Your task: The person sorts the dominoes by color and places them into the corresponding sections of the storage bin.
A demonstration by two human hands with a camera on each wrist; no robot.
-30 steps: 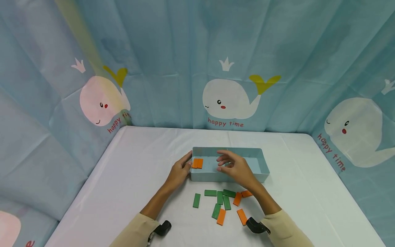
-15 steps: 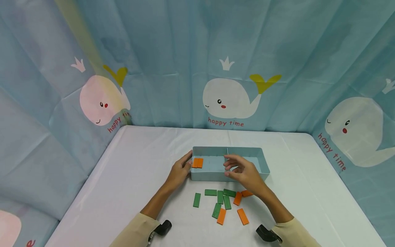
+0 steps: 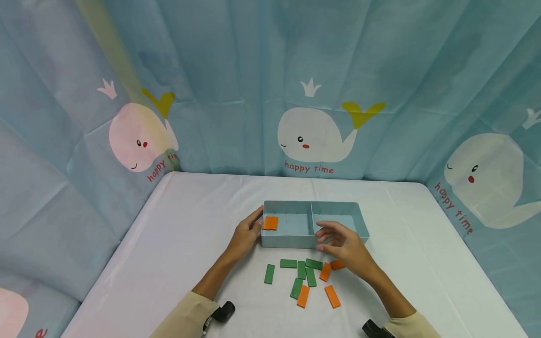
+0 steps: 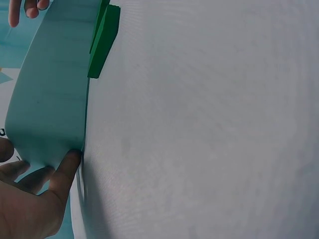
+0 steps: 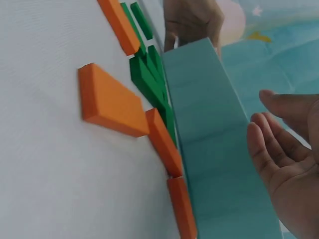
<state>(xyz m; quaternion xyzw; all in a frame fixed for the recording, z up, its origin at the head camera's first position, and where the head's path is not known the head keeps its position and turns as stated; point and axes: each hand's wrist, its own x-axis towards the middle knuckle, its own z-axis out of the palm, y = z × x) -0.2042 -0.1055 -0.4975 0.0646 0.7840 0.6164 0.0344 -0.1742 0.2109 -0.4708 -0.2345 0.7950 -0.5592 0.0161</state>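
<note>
A light blue two-compartment box (image 3: 290, 241) stands on the white table. My left hand (image 3: 244, 238) holds its left end; in the left wrist view the fingers (image 4: 64, 174) press against the end wall near the bottom corner. Two orange blocks (image 3: 271, 223) lie side by side in the left compartment, against its left wall. My right hand (image 3: 345, 246) hovers over the front wall of the right compartment, fingers loosely bent and holding nothing. In the right wrist view its thumb (image 5: 284, 105) stands apart from the fingers.
In front of the box lie several green blocks (image 3: 301, 270) and orange blocks (image 3: 332, 296), loosely scattered, some touching. One green block (image 3: 269, 274) lies apart at the left. A blue whale-print curtain (image 3: 249, 117) hangs behind and beside the table.
My right hand has moved right and toward me, from above the left compartment past the divider to the box's front right. My left hand, the box and the blocks have stayed put.
</note>
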